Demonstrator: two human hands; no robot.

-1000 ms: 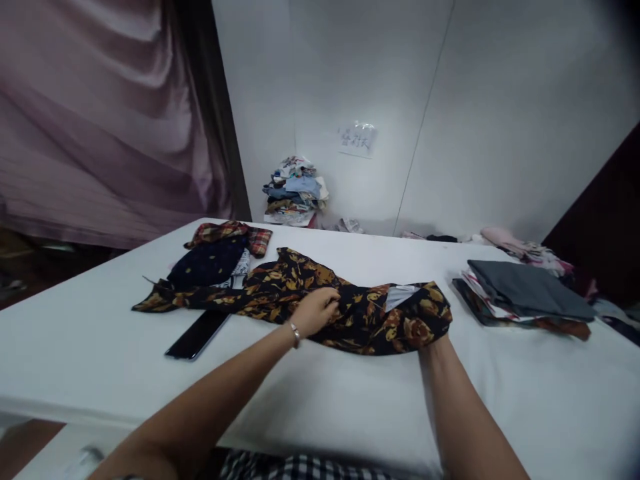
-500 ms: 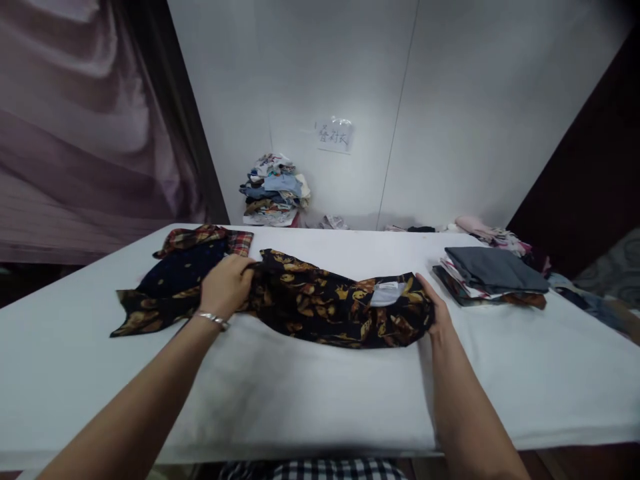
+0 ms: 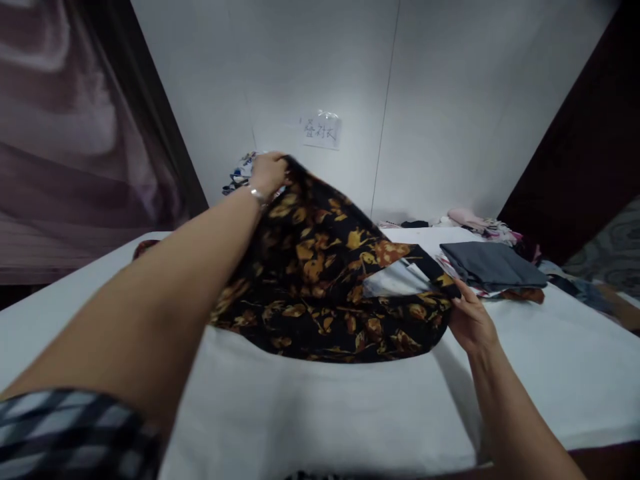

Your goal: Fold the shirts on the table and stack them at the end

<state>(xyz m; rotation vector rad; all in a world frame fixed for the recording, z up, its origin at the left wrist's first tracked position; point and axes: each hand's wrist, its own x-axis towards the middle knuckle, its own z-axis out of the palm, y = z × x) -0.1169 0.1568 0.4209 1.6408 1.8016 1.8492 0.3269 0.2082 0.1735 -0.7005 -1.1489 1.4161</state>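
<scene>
Hands (image 3: 269, 172) grip floral shirt (image 3: 330, 280).

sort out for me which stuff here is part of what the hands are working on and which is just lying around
In hand:
- floral garment
- left hand, gripping its raised end
- right hand, holding its other end

Lying about:
- folded grey stack
- paper note on the wall
- pink clothes
- white table

Handwritten wall note (image 3: 321, 129), characters illegible

White wall (image 3: 450, 100), paper note (image 3: 321, 129), mauve curtain (image 3: 65, 133)
</scene>
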